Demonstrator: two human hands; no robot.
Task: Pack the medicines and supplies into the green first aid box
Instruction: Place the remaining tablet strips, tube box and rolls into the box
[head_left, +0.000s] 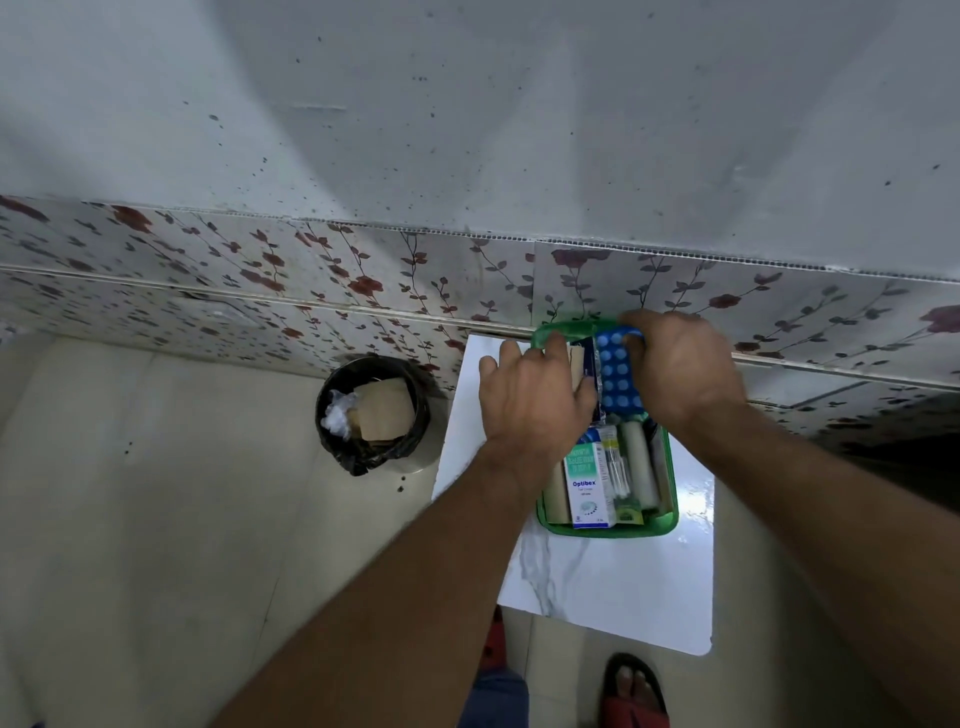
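Note:
The green first aid box (613, 529) stands open on a small white marble-patterned table (613, 587). Inside lie a white and green Optibex carton (588, 486), a white roll (640, 467) and other small packs. My right hand (680, 364) grips a blue blister strip of tablets (618, 376) and holds it upright over the far end of the box. My left hand (535, 397) rests on the box's far left part, with its fingers against a brown carton (576, 366) next to the strip.
A round bin (371, 413) lined with a black bag, holding cardboard and plastic, stands on the floor left of the table. A flower-patterned wall panel (311, 280) runs behind. My feet in red sandals (636, 691) are below the table's near edge.

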